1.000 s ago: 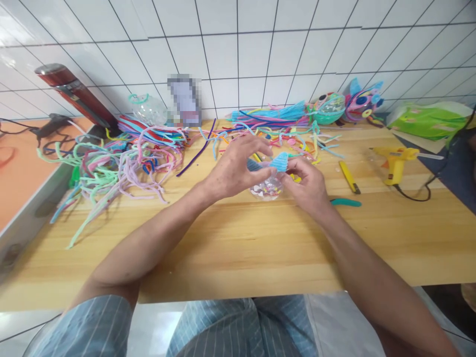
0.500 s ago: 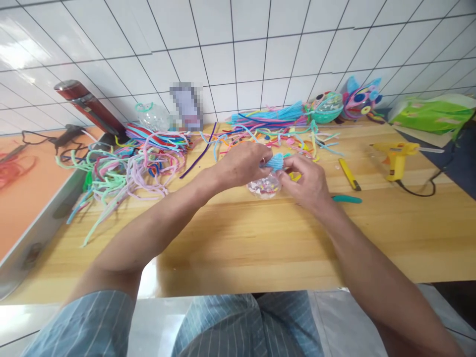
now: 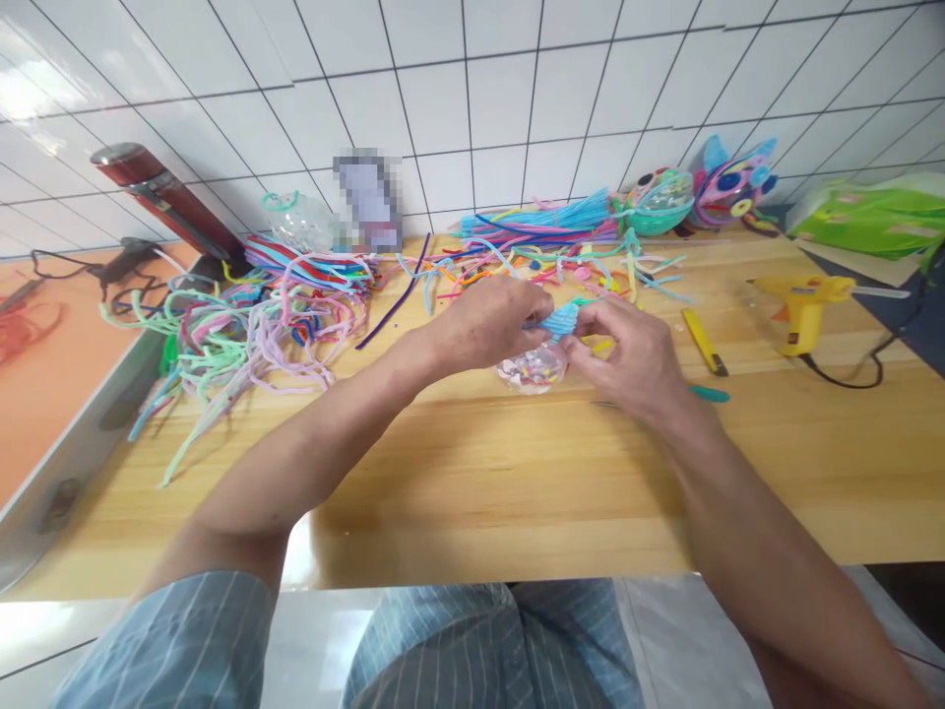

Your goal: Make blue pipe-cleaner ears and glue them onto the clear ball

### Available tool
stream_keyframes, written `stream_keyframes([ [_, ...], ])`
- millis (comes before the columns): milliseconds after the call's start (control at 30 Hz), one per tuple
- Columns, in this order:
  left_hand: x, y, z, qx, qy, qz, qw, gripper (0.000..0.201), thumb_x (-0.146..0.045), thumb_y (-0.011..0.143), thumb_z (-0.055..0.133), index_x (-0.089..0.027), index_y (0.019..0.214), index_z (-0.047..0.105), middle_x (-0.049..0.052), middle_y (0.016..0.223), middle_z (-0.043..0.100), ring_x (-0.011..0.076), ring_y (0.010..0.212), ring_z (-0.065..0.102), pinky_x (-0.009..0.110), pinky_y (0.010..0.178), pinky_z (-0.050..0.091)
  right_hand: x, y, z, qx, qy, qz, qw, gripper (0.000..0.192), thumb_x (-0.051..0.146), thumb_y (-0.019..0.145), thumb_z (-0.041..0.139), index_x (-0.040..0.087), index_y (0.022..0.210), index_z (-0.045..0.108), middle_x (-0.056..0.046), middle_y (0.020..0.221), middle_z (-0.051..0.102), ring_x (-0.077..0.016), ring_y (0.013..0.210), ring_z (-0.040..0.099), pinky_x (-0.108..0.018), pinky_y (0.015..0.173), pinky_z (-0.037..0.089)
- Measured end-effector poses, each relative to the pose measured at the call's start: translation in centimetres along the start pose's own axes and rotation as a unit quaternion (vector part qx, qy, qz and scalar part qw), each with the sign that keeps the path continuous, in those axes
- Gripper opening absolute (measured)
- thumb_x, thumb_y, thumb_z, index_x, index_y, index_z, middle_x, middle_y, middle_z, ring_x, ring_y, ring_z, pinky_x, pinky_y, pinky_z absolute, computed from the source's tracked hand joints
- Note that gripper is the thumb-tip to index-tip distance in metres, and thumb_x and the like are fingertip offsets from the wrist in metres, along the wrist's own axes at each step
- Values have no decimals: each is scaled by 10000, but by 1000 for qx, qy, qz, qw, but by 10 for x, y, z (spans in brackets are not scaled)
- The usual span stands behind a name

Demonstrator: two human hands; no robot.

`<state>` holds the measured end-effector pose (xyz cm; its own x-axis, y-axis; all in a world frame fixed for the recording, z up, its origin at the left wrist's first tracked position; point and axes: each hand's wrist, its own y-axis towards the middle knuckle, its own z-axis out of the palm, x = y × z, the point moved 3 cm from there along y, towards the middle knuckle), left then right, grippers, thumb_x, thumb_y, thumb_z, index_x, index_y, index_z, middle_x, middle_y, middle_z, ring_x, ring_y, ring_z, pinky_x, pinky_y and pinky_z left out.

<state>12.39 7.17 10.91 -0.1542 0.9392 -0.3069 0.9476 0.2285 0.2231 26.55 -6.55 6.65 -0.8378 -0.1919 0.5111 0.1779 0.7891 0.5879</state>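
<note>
Between my hands is a light blue ribbed piece (image 3: 559, 322) that looks made of pipe cleaners laid side by side. My left hand (image 3: 496, 320) is closed on its left end, thumb and fingers pinching it. At its right edge, the thumb and fingertips of my right hand (image 3: 626, 353) grip the same piece. Just below it on the table is a clear plastic ball (image 3: 533, 368) with bits of colour showing in or through it; whether the blue piece touches it, I cannot tell. Part of a teal-handled tool (image 3: 710, 393) shows beyond my right wrist.
Tangled pipe cleaners (image 3: 243, 335) lie at the left, and bundled ones (image 3: 538, 225) along the wall. To the right are a yellow cutter knife (image 3: 704, 342) and a yellow glue gun (image 3: 803, 307) with its cord. Two decorated balls (image 3: 660, 202) and a dark red flask (image 3: 169, 209) stand at the back.
Both hands and the blue piece sit slightly further right in the picture, and the view has shifted a little. My right hand has turned slightly, its grip kept on the piece's edge.
</note>
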Motion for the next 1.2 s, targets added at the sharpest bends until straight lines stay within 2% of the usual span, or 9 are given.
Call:
stream_keyframes([
  [267,-3,-2,-2,-4,-11,7,1000,126,-211,852,649,-196,735,691,38,748,694,188,727,597,334,702,370,-2,-1,-1,17,-18,-4,1000,196,220,833,720,298,775,550,-33,793,687,-270,800,672,-439,792,505],
  [533,1,-1,2,-2,-43,21,999,97,-191,873,674,-199,785,714,35,811,719,198,801,640,329,788,427,-2,-2,2,31,-77,-21,996,176,261,881,669,301,793,521,-33,759,656,-258,764,632,-418,740,474],
  [700,0,-2,2,8,-51,20,998,104,-180,878,671,-196,785,716,34,816,715,194,789,635,328,779,421,-1,-2,3,58,-78,-30,995,189,271,894,662,296,783,511,-35,771,652,-249,739,618,-409,716,442],
  [800,1,-4,0,10,-50,26,998,119,-172,880,659,-199,774,705,29,801,717,184,768,619,321,767,415,0,-3,1,52,-67,-18,996,185,279,893,687,299,782,540,-35,780,677,-255,745,632,-414,723,456],
  [1000,1,-5,-1,1,-42,21,999,150,-162,895,645,-203,756,681,31,779,700,194,793,631,328,799,433,-1,-3,-6,51,-7,2,999,91,250,883,704,307,865,637,-32,877,747,-277,848,694,-436,804,514],
  [1200,-5,-2,-4,37,31,16,999,154,-161,929,604,-187,814,702,40,883,760,201,868,693,314,783,444,-5,-3,-3,62,-51,-14,997,108,243,886,680,284,841,591,-29,819,711,-253,784,671,-399,748,496],
])
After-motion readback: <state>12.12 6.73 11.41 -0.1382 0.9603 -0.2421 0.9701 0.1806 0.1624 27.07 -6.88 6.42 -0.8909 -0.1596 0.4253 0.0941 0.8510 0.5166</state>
